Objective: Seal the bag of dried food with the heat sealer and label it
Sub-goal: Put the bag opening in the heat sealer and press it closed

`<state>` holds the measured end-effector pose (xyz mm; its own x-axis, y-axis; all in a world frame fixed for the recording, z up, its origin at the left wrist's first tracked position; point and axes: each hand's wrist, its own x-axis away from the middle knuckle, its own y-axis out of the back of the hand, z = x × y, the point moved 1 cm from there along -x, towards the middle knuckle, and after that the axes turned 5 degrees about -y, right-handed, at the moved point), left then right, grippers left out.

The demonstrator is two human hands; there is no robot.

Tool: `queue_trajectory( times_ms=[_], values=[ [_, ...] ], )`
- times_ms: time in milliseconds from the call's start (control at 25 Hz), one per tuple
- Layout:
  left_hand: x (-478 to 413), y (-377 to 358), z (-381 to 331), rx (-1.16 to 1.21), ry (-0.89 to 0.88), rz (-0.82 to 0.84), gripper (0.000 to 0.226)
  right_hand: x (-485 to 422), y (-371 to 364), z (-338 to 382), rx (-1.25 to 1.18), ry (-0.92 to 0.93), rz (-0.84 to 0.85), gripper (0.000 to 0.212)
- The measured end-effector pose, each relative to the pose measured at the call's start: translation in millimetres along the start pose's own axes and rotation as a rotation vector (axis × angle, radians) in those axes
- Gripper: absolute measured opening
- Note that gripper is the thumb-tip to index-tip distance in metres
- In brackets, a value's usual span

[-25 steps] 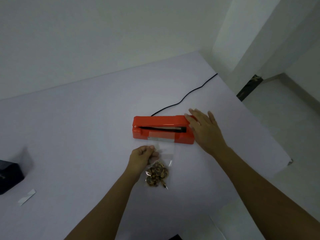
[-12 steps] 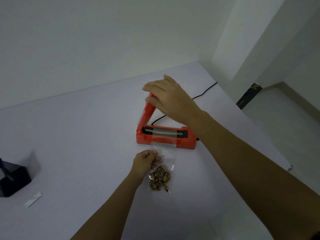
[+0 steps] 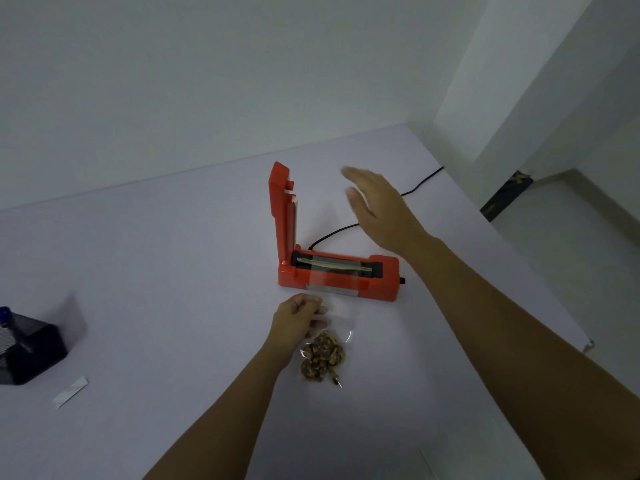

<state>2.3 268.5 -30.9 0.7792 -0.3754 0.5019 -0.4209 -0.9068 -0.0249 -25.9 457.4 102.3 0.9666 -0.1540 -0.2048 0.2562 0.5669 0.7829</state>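
Note:
A red heat sealer stands on the white table, its lid raised upright at the left end. A clear bag with brown dried food lies in front of it, and the bag's open top reaches over the sealer's front onto the sealing strip. My left hand pinches the bag's left edge just in front of the sealer. My right hand hovers above and behind the sealer with straight fingers, touching nothing.
The sealer's black cord runs to the back right. A black mesh holder sits at the left edge, with a white label strip lying in front of it. The table's right edge drops to the floor.
The sealer's lid went from shut to fully upright. My right hand lifted it, then let go and drew back to the right. My left hand kept hold of the bag.

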Motion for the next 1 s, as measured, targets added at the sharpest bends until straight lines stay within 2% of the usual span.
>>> queue_trajectory(
  times_ms=[80, 160, 240, 320, 360, 520, 760, 1000],
  values=[
    [-1, -4, -3, -0.054, -0.022, -0.028, 0.021, 28, -3, -47, 0.014, -0.256, 0.127, 0.046],
    [-3, -9, -7, -0.095, -0.066, -0.070, 0.028, 58, -11, -83, 0.040, -0.445, 0.307, 0.061],
    [-5, -15, -9, -0.104, -0.114, -0.106, 0.030, 80, -19, -102, 0.040, -0.513, 0.425, 0.085],
    [-6, -20, -10, -0.147, -0.163, -0.150, 0.029, 89, -25, -108, 0.039, -0.506, 0.453, 0.105],
    [-7, -22, -11, -0.184, -0.182, -0.182, 0.029, 89, -28, -109, 0.046, -0.495, 0.443, 0.108],
    [-9, -28, -20, -0.278, -0.210, -0.322, 0.027, 89, -38, -115, 0.042, -0.464, 0.387, 0.099],
    [-11, -34, -23, -0.342, -0.166, -0.418, 0.024, 92, -42, -118, 0.084, -0.418, 0.309, 0.086],
    [-6, -44, -33, -0.554, -0.272, -0.486, 0.026, 93, -43, -118, 0.104, -0.407, 0.286, 0.083]
  ],
)
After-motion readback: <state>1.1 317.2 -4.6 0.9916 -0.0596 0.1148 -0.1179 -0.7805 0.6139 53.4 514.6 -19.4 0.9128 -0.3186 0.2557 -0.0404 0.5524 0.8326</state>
